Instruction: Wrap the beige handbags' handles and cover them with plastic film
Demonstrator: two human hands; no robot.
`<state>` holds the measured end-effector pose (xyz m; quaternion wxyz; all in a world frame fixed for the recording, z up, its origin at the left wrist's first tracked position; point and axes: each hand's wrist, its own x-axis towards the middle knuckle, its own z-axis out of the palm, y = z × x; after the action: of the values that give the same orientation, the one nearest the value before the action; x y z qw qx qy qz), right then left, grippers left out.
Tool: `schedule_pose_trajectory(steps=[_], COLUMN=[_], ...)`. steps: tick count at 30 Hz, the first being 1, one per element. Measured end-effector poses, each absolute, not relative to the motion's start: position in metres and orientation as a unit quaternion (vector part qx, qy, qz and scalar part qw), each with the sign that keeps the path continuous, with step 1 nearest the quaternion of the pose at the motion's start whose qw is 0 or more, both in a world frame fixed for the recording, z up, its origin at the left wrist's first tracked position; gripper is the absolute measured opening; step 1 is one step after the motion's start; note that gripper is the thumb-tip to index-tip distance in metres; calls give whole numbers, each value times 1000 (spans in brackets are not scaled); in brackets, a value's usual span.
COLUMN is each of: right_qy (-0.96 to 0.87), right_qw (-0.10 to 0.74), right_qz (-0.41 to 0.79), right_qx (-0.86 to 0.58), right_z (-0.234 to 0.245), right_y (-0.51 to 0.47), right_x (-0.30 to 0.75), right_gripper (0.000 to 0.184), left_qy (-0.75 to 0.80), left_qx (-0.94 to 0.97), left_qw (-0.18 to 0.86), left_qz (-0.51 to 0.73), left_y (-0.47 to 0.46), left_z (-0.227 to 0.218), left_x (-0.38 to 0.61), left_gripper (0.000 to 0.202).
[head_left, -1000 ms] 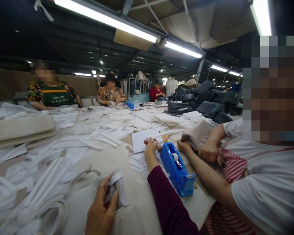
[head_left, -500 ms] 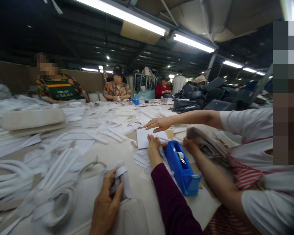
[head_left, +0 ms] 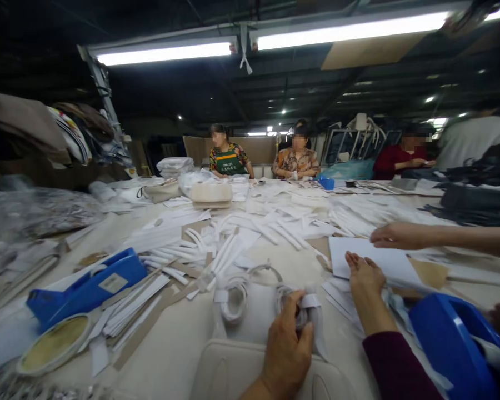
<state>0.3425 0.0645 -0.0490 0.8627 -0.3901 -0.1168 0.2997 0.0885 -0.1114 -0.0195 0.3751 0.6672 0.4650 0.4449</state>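
Observation:
My left hand (head_left: 287, 339) is closed round a coiled strap (head_left: 280, 297) with a white paper band on it. This coil lies on an off-white bag (head_left: 229, 366) in front of me. A second banded strap coil (head_left: 235, 300) lies to its left, with a thin curved strap or handle (head_left: 266, 269) just behind. My right hand (head_left: 366, 275) reaches to the near edge of a white paper sheet (head_left: 358, 250), its fingers mostly stretched out. I see nothing held in it. A co-worker's hand (head_left: 395, 236) hovers over the same sheet.
A blue tape dispenser (head_left: 454, 339) stands right of my right forearm; another blue dispenser (head_left: 95, 286) sits at left. Near that one are a tape roll (head_left: 54, 344) and paper strips (head_left: 129, 311). White strips and wrapped pieces cover the table. Several people work beyond.
My view has swung left, bringing the left-hand dispenser and tape roll into sight. My left hand keeps hold of the strap coil. My right hand stays by the white sheet, its fingers straighter.

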Motion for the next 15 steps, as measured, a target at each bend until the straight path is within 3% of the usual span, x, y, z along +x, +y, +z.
schedule_pose_trajectory(steps=[15], right_qy=[-187], right_qw=[812], right_qz=[351], right_qx=[-427], right_z=[-62], right_y=[70], right_x=[301], right_gripper=[30], left_qy=[457], left_qx=[671], left_qw=[377], left_qz=[445], left_y=[-109], left_z=[-17], left_x=[88], left_gripper=[56])
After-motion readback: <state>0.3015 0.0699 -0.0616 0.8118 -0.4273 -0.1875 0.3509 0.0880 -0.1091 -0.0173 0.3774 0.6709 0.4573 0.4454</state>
